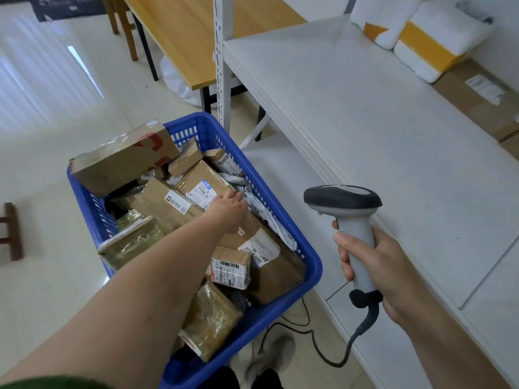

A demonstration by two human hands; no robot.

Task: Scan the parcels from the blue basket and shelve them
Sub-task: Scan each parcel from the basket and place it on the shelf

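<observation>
A blue basket (283,204) stands on the floor to the left of the shelf, filled with several cardboard parcels and plastic mailers. My left hand (229,210) reaches down into its middle, fingers on a brown parcel (203,182) with a white label; whether the fingers grip it is hidden. My right hand (376,265) grips the handle of a grey barcode scanner (346,209), held upright over the edge of the white shelf (379,130). The scanner's dark head points left, toward the basket. Its coiled cable hangs to the floor.
At the back right of the shelf lie white and yellow foam boxes (427,43) and a flat brown carton (483,99). A perforated white shelf post (222,60) rises beside the basket. A wooden table (191,37) stands behind. A dark stool (11,231) is at the left.
</observation>
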